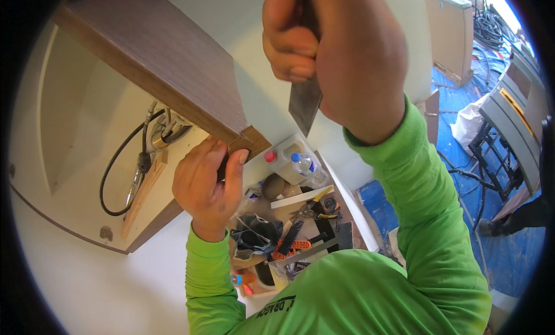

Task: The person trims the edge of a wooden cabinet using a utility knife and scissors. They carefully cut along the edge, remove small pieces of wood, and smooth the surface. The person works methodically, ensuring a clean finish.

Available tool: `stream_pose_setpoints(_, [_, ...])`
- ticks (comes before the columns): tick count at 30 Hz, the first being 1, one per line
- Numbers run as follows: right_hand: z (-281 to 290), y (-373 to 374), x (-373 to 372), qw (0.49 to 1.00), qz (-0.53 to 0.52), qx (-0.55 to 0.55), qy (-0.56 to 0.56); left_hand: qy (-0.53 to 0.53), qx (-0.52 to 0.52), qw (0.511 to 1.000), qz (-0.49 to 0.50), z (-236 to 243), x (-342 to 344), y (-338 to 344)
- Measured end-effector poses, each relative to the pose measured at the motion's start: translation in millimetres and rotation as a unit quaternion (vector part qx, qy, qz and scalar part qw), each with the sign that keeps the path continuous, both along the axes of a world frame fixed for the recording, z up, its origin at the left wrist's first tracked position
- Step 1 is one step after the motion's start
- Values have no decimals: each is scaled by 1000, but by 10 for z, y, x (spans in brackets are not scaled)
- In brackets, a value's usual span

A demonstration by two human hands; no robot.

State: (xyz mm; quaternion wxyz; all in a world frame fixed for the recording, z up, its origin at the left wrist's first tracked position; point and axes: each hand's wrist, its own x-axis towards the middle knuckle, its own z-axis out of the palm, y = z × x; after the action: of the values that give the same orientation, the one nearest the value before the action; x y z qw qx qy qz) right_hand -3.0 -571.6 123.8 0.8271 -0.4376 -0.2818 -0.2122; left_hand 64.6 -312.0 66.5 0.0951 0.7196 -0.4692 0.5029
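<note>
A brown wood-grain panel juts out from the upper left. At its near corner my left hand pinches a small wood-grain strip, thumb in front and fingers behind, up against the panel's end. My right hand is raised above and to the right of that corner, its fingers closed round a tool. From its grip a flat grey metal blade points down, apart from the panel; the handle is hidden by the fingers.
Below, a board carries a white jug, a water bottle, pliers, a brush and other tools. Inside the cabinet at left hangs a black hose. Blue sheeting, cables and a grey machine lie right, beside another person's foot.
</note>
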Motion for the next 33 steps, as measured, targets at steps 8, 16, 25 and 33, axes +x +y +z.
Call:
stream_pose_setpoints(8, [-795,333,550,974,-83,-192,85,19,-3,1000,21,-33,-4,16])
stream_pose_setpoints(16, [-955,389,560,984,76,-134,85,4,0,1000,23,-24,13,21])
stream_pose_setpoints(25, [-1061,310,677,978,148,-128,72,13,18,999,25,27,-18,-5])
stream_pose_setpoints(33, [-1441,509,672,988,103,-116,16,-12,19,999,34,1,21,16])
